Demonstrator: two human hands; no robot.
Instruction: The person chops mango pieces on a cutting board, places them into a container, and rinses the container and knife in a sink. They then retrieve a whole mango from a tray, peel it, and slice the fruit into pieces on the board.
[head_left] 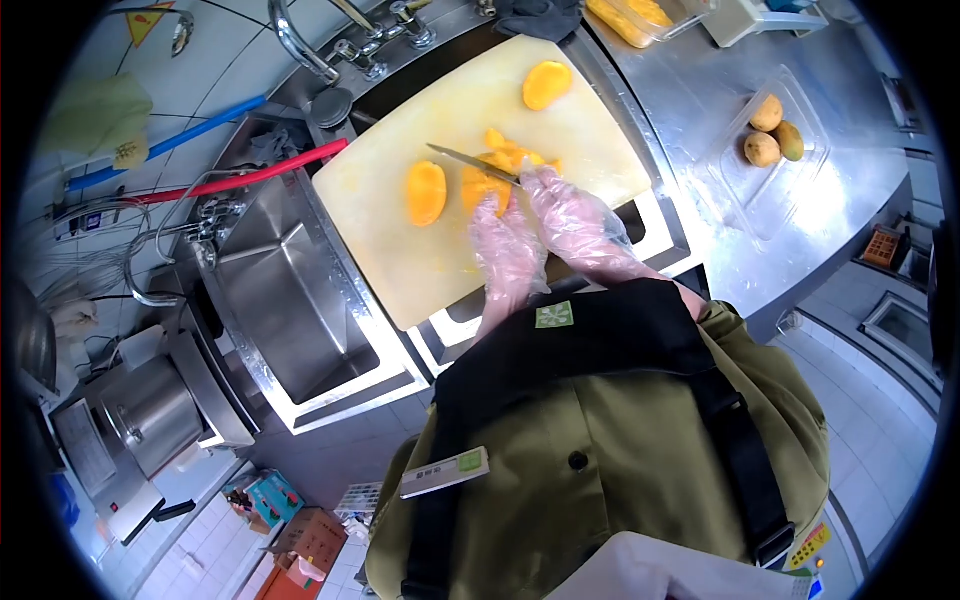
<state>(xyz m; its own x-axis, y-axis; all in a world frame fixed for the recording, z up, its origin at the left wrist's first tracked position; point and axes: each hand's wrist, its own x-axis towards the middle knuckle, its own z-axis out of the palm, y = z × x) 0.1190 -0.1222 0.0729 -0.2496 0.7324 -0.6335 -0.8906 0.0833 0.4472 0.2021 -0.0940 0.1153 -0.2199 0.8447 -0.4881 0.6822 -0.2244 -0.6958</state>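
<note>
A knife (465, 158) is held in my right hand (578, 218), its blade pointing left across cut yellow mango pieces (512, 155). My left hand (505, 250) has its fingertips on a mango piece (480, 187) just below the blade. Both hands wear clear plastic gloves. One mango half (427, 193) lies to the left on the white cutting board (390, 270), and another mango half (547, 86) lies near its far right corner. The handle of the knife is hidden by my right hand.
The board lies across a sink; a second steel sink (290, 310) is to its left. On the right counter, a clear plastic tray (795, 190) holds several whole mangoes (765, 130). A container of yellow fruit (640, 25) stands at the back. Taps (375, 45) rise behind the board.
</note>
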